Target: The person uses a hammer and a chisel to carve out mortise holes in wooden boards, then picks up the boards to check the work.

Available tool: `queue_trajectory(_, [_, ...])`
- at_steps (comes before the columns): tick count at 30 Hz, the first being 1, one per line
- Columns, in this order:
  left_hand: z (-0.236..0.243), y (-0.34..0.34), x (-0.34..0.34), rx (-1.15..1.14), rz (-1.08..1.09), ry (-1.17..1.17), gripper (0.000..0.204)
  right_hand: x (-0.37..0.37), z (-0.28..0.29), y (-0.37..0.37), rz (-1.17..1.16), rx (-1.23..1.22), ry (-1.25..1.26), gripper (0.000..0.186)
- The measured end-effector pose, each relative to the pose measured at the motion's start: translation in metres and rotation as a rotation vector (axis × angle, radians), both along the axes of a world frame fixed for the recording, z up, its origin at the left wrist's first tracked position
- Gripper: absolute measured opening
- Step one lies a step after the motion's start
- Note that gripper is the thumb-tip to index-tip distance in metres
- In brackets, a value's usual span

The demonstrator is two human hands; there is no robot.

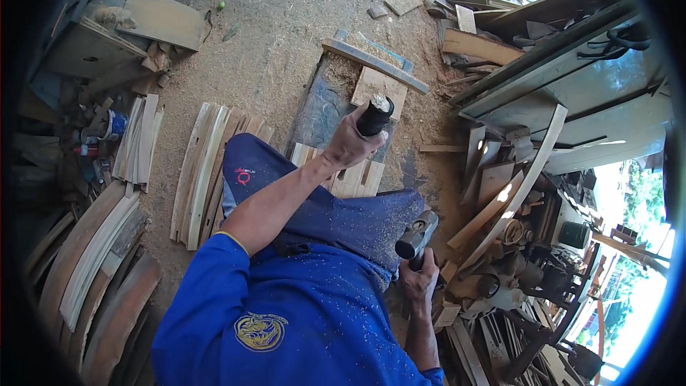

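Note:
My left hand (351, 141) grips a black upright cylindrical tool (371, 123) with a pale, ragged top, over a square wooden piece (379, 82) on a dark low bench (311, 118); its lower end is hidden. At lower right my right hand (418, 282) holds a hammer (416, 234) by its handle, head up, beside my right leg. A long narrow bar (341, 51) lies across the far end of the bench. Slotted wooden blocks (366, 182) lie at the near end, just beyond my legs.
Curved boards (93, 257) and stacked strips (196, 171) lie to the left. A pale panel (161, 18) stands at upper left. Large sheets (600, 114), leaning boards (514, 193) and cluttered offcuts crowd the right. Shavings and scraps (400, 3) cover the ground ahead.

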State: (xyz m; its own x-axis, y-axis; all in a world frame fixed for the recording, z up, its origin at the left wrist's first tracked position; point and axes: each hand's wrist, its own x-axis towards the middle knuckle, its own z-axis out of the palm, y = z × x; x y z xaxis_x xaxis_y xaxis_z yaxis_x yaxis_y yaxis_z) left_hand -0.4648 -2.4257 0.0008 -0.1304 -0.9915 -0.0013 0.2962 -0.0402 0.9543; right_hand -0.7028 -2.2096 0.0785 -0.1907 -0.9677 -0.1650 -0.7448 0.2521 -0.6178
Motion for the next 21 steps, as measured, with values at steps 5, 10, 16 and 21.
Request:
queue_trajectory(5, [-0.001,0.000,-0.005,0.010,0.006,-0.026,0.021,-0.001,0.004,-0.002,-0.009,0.030,0.013,0.016])
queue_trajectory(10, [-0.009,0.000,-0.007,0.023,0.004,-0.026,0.027,-0.002,0.005,-0.002,-0.042,0.071,-0.008,0.015])
queue_trajectory(16, [-0.009,-0.005,-0.007,0.028,-0.058,-0.040,0.028,-0.002,0.004,-0.001,-0.042,0.065,-0.017,0.015])
queue_trajectory(21, [-0.016,-0.007,-0.024,-0.180,-0.104,-0.182,0.030,0.000,0.003,-0.001,-0.036,0.080,-0.019,0.016])
